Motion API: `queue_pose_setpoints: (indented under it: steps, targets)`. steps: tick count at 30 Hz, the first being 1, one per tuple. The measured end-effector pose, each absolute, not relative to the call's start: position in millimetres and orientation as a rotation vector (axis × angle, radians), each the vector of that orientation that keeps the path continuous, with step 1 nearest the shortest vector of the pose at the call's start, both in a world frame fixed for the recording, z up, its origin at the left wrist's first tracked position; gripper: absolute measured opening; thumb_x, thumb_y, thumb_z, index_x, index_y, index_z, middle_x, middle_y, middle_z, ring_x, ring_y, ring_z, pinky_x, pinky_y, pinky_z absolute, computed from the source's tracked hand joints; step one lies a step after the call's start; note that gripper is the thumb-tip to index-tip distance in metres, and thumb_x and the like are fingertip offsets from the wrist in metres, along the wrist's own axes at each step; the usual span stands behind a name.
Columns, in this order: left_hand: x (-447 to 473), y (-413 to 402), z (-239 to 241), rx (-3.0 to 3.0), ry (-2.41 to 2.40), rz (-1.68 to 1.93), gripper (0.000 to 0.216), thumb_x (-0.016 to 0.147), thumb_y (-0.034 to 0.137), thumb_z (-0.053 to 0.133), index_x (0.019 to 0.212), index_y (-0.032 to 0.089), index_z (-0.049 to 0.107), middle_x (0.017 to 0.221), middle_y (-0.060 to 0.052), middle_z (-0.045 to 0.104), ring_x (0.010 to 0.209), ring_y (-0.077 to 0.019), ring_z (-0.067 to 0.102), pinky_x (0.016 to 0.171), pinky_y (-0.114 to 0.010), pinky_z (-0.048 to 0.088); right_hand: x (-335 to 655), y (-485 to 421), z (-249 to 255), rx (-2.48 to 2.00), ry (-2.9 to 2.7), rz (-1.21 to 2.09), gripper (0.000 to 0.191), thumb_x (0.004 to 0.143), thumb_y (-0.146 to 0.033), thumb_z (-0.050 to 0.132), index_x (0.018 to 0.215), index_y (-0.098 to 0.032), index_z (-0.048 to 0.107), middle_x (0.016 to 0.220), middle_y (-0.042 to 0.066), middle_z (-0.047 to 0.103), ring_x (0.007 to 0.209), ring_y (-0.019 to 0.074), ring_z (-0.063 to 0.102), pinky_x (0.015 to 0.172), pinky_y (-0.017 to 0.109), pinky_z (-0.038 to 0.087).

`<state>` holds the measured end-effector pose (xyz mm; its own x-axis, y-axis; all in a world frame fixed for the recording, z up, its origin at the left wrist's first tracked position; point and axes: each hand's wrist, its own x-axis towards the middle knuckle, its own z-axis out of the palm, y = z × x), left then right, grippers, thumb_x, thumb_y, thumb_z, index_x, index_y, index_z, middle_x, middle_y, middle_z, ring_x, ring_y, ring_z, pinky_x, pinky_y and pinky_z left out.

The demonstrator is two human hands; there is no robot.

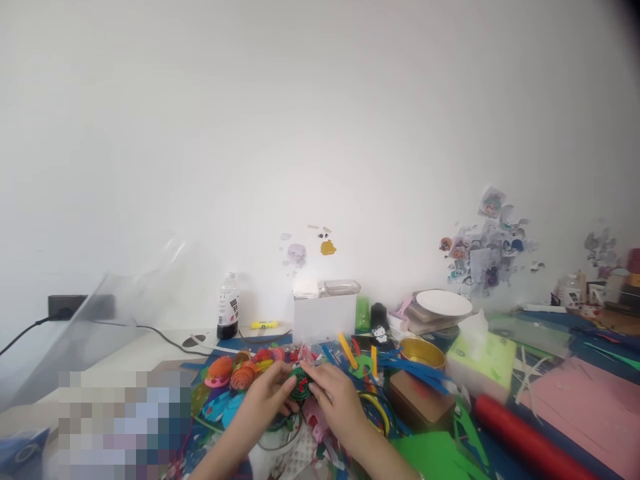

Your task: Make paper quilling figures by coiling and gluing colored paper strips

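Low in the head view, my left hand (pixel 267 397) and my right hand (pixel 337 397) meet over a cluttered craft table. Both pinch a small round green paper piece (pixel 301 385) with red dots, held between the fingertips. Just left of it lie orange and pink rolled paper shapes (pixel 233 372). Behind my hands are coloured paper strips (pixel 360 357) in blue, yellow and red. A yellow ring (pixel 377 408) lies right of my right hand.
A dark drink bottle (pixel 228 308), a white box (pixel 324 316), a gold tin (pixel 423 352), a brown box (pixel 417 398), a green tissue pack (pixel 480 363), a red roll (pixel 525 440) and pink sheets (pixel 583 407) crowd the table. Stickers (pixel 483 250) dot the white wall. A blurred patch sits lower left.
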<state>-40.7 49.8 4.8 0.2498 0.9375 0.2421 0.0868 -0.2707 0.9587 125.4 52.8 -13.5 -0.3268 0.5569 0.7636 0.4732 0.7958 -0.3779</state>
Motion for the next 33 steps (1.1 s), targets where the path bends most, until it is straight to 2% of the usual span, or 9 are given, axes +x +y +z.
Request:
queue_pose_setpoints:
  steps: [3, 7, 10, 13, 16, 21, 27, 30, 33]
  targets:
    - [-42.6, 51.0, 5.0, 1.626, 0.962, 1.159, 0.037, 0.067, 0.053, 0.058, 0.072, 0.020, 0.044, 0.051, 0.008, 0.052, 0.044, -0.0139, 0.059, 0.044, -0.025, 0.045, 124.3, 52.8, -13.6, -0.760, -1.955, 0.147, 0.041, 0.084, -0.013, 0.046, 0.121, -0.027, 0.051, 0.095, 0.006, 0.065, 0.086, 0.0197, 0.059, 0.075, 0.033, 0.049]
    - [-40.5, 52.8, 5.4, 1.487, 0.861, 1.197, 0.040, 0.063, 0.054, 0.061, 0.070, 0.020, 0.041, 0.056, 0.008, 0.054, 0.049, -0.0150, 0.063, 0.051, -0.028, 0.049, 123.6, 55.5, -15.1, -0.750, -1.854, 0.200, 0.040, 0.083, -0.014, 0.048, 0.120, -0.027, 0.053, 0.107, 0.006, 0.064, 0.097, 0.0210, 0.058, 0.084, 0.036, 0.047]
    - [-39.6, 52.3, 6.1, 1.431, 0.875, 1.190, 0.040, 0.061, 0.054, 0.063, 0.073, 0.020, 0.042, 0.059, 0.007, 0.056, 0.052, -0.0161, 0.064, 0.054, -0.029, 0.050, 124.3, 56.7, -15.3, -0.758, -1.837, 0.209, 0.038, 0.082, -0.013, 0.048, 0.117, -0.026, 0.056, 0.103, 0.006, 0.065, 0.094, 0.0206, 0.058, 0.082, 0.035, 0.047]
    - [-42.1, 50.4, 8.0, 1.523, 0.991, 1.130, 0.040, 0.065, 0.051, 0.059, 0.085, 0.018, 0.049, 0.057, 0.005, 0.058, 0.045, -0.0158, 0.061, 0.042, -0.025, 0.044, 125.3, 55.4, -14.2, -0.760, -1.891, 0.161, 0.040, 0.083, -0.011, 0.046, 0.119, -0.026, 0.054, 0.095, 0.006, 0.064, 0.087, 0.0186, 0.058, 0.076, 0.032, 0.048]
    - [-45.5, 48.5, 10.1, 1.694, 1.086, 1.055, 0.044, 0.070, 0.045, 0.056, 0.099, 0.013, 0.053, 0.050, 0.002, 0.059, 0.042, -0.0149, 0.057, 0.040, -0.024, 0.041, 125.7, 52.7, -13.3, -0.755, -2.003, 0.053, 0.042, 0.083, -0.010, 0.044, 0.121, -0.027, 0.052, 0.087, 0.006, 0.060, 0.081, 0.0181, 0.055, 0.070, 0.031, 0.048]
    - [-45.2, 48.7, 8.6, 1.805, 1.124, 1.070, 0.034, 0.073, 0.043, 0.054, 0.090, 0.013, 0.057, 0.041, 0.003, 0.055, 0.039, -0.0136, 0.052, 0.041, -0.023, 0.039, 125.2, 50.6, -13.0, -0.751, -2.044, 0.034, 0.043, 0.084, -0.011, 0.044, 0.122, -0.029, 0.050, 0.088, 0.005, 0.060, 0.081, 0.0178, 0.055, 0.070, 0.030, 0.048]
    - [-38.0, 47.1, 10.3, 1.491, 0.904, 1.173, 0.036, 0.065, 0.050, 0.061, 0.078, 0.018, 0.050, 0.058, 0.004, 0.058, 0.049, -0.0161, 0.062, 0.048, -0.026, 0.047, 124.7, 55.1, -16.8, -0.762, -1.909, 0.113, 0.040, 0.084, -0.013, 0.046, 0.121, -0.027, 0.052, 0.103, 0.005, 0.064, 0.092, 0.0183, 0.058, 0.081, 0.031, 0.047]
    - [-35.7, 44.8, 11.2, 1.388, 0.856, 1.152, 0.037, 0.066, 0.050, 0.062, 0.081, 0.019, 0.048, 0.063, 0.003, 0.060, 0.056, -0.0174, 0.065, 0.054, -0.028, 0.049, 124.4, 56.2, -18.4, -0.748, -1.886, 0.097, 0.039, 0.085, -0.016, 0.045, 0.122, -0.027, 0.051, 0.096, 0.004, 0.066, 0.086, 0.0179, 0.059, 0.076, 0.030, 0.048]
    - [-37.8, 44.0, 11.8, 1.477, 0.935, 1.123, 0.039, 0.068, 0.052, 0.057, 0.087, 0.019, 0.050, 0.059, 0.003, 0.059, 0.052, -0.0171, 0.063, 0.045, -0.025, 0.045, 125.9, 54.5, -15.7, -0.774, -1.925, 0.058, 0.038, 0.086, -0.016, 0.043, 0.121, -0.027, 0.051, 0.087, 0.004, 0.064, 0.078, 0.0176, 0.058, 0.069, 0.029, 0.049]
